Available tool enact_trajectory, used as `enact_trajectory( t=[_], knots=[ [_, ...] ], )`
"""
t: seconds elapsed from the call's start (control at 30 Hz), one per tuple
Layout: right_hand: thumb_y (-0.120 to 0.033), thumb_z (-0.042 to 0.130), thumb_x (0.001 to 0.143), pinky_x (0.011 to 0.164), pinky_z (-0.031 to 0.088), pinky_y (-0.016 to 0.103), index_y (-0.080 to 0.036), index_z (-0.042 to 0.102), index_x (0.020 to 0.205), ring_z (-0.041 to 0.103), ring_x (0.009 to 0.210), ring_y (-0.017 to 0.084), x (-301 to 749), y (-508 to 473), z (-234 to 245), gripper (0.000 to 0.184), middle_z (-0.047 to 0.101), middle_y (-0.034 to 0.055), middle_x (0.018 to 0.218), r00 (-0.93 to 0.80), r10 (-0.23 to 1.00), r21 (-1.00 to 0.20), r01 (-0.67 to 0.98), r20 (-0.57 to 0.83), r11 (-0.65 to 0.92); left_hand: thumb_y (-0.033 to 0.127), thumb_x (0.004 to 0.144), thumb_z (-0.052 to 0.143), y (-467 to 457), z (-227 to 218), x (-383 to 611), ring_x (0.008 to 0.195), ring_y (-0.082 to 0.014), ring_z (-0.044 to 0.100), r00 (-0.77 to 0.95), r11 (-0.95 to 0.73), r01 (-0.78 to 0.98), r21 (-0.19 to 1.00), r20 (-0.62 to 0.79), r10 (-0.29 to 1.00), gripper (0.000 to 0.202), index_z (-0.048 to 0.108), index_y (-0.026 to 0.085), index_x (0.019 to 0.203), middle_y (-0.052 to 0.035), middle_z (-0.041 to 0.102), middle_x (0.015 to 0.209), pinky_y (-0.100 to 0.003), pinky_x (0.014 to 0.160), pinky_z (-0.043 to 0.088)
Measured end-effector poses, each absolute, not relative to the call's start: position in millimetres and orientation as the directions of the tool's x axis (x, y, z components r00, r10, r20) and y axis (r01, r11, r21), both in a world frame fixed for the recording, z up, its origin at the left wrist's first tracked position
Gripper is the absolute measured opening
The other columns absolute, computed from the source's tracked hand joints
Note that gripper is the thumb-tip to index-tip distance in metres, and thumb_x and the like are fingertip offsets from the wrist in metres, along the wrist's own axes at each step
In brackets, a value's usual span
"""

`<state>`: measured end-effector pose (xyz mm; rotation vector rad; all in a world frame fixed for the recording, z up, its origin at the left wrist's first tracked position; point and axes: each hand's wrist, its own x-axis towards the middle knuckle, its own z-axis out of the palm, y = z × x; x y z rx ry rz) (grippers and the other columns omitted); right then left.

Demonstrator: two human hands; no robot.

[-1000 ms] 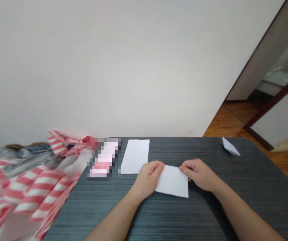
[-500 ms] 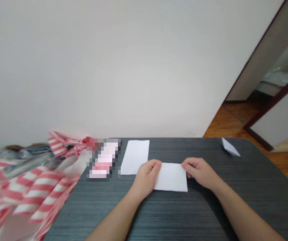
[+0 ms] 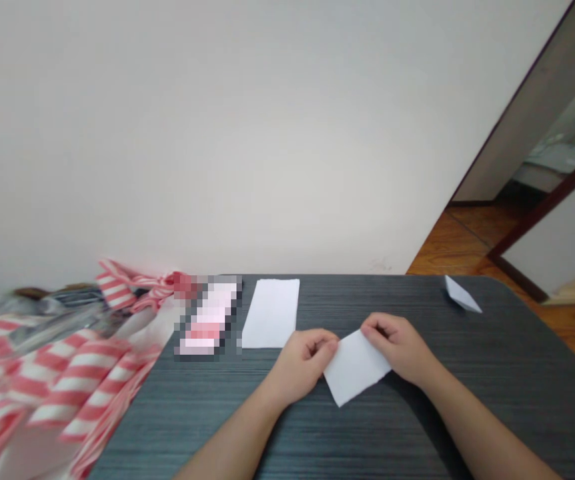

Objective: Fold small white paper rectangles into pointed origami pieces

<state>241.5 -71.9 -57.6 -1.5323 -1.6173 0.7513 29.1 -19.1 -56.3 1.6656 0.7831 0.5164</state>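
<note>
A small white sheet of paper [image 3: 356, 370] is held between my two hands above the dark table [image 3: 207, 413]. My left hand [image 3: 305, 365] pinches its left corner between thumb and fingers. At the upper right edge, my right hand [image 3: 395, 347] grips it with the thumb on top. The paper is tilted, one corner pointing down toward me. Just beyond my left hand lies a stack of white paper [image 3: 271, 313], flat on the table. Folded white paper [image 3: 461, 295] rests near the far right edge, partly raised off the surface.
A blurred-out pinkish rectangular item [image 3: 211, 317] lies at the table's far left. Red-and-white striped fabric [image 3: 82, 367] is heaped beside the left edge. A pale wall [image 3: 267, 133] stands behind the table, with wooden floor [image 3: 472, 230] and a doorway at the right.
The small paper has turned from level to tilted, its lower left corner swinging down. My left hand has moved slightly right, closer to my right hand; both still hold the paper.
</note>
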Motion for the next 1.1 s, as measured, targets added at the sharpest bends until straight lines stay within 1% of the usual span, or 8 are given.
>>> enact_trajectory(
  t=[0.1,0.27,0.37,0.47,0.7,0.83,0.97,1.1],
  knots=[
    [-0.024,0.054,0.087,0.06,0.041,0.024,-0.018,0.064,0.072,0.057,0.065,0.015,233.4,-73.6,-51.1,0.019,0.064,0.0013,0.069,-0.06,0.987,-0.814,0.559,0.149,0.157,0.038,0.089,0.049,-19.6,-51.7,29.0,0.062,-0.0129,0.051,0.692,-0.182,0.266,0.947,-0.056,0.72,0.031,0.069,0.015,0.088,-0.0024,0.064,0.072,-0.022,0.053,0.034],
    [-0.024,0.054,0.088,0.062,0.042,0.024,-0.018,0.066,0.074,0.059,0.067,0.015,226.1,-74.3,-48.9,0.02,0.066,0.0021,0.071,-0.085,0.983,-0.804,0.566,0.16,0.18,0.034,0.089,0.048,-19.1,-49.9,29.3,0.063,-0.0122,0.05,0.683,-0.232,0.312,0.921,-0.048,0.729,0.03,0.068,0.015,0.078,-0.001,0.061,0.069,-0.022,0.055,0.034],
    [-0.025,0.054,0.089,0.063,0.043,0.023,-0.018,0.067,0.078,0.06,0.068,0.015,224.8,-74.2,-48.6,0.019,0.068,0.0028,0.074,-0.1,0.982,-0.816,0.547,0.158,0.187,0.034,0.089,0.048,-18.9,-51.5,29.0,0.062,-0.0119,0.049,0.661,-0.225,0.329,0.917,-0.053,0.748,0.03,0.067,0.014,0.078,-0.0007,0.06,0.066,-0.021,0.054,0.033],
    [-0.021,0.053,0.089,0.064,0.043,0.023,-0.017,0.068,0.075,0.061,0.068,0.015,223.6,-74.4,-45.7,0.021,0.068,0.0026,0.072,-0.12,0.975,-0.804,0.552,0.186,0.221,0.033,0.089,0.048,-19.1,-51.5,28.7,0.061,-0.0111,0.048,0.672,-0.237,0.339,0.911,-0.058,0.738,0.029,0.066,0.014,0.075,-0.0002,0.059,0.066,-0.021,0.054,0.033],
    [-0.017,0.053,0.089,0.061,0.041,0.023,-0.017,0.066,0.071,0.059,0.065,0.014,223.2,-74.5,-41.8,0.023,0.065,0.0012,0.068,-0.116,0.97,-0.795,0.556,0.215,0.243,0.034,0.09,0.047,-19.4,-48.8,28.2,0.056,-0.0097,0.044,0.707,-0.27,0.358,0.894,-0.071,0.704,0.031,0.063,0.015,0.072,0.0019,0.053,0.061,-0.02,0.05,0.027],
    [-0.02,0.053,0.09,0.061,0.041,0.023,-0.017,0.066,0.075,0.059,0.066,0.014,225.1,-74.4,-45.0,0.02,0.065,0.001,0.07,-0.093,0.978,-0.815,0.541,0.186,0.207,0.034,0.09,0.047,-19.6,-49.2,28.5,0.057,-0.0099,0.044,0.675,-0.241,0.354,0.904,-0.069,0.734,0.031,0.06,0.015,0.069,0.0023,0.051,0.061,-0.02,0.051,0.029],
    [-0.025,0.051,0.092,0.057,0.037,0.024,-0.017,0.057,0.062,0.052,0.059,0.013,228.1,-74.7,-45.6,0.032,0.055,-0.0011,0.061,-0.093,0.977,-0.799,0.563,0.193,0.211,0.034,0.09,0.048,-20.3,-49.1,29.7,0.058,-0.01,0.044,0.666,-0.236,0.331,0.914,-0.05,0.744,0.031,0.059,0.015,0.068,0.0024,0.052,0.061,-0.02,0.053,0.03],
    [-0.027,0.049,0.093,0.057,0.038,0.024,-0.017,0.058,0.067,0.052,0.061,0.014,232.8,-73.5,-47.7,0.029,0.056,-0.0004,0.064,-0.015,0.983,-0.824,0.543,0.182,0.161,0.035,0.089,0.048,-21.1,-49.5,30.3,0.056,-0.0105,0.046,0.666,-0.221,0.324,0.92,-0.056,0.744,0.031,0.061,0.015,0.069,0.002,0.053,0.059,-0.021,0.051,0.03]
  ],
)
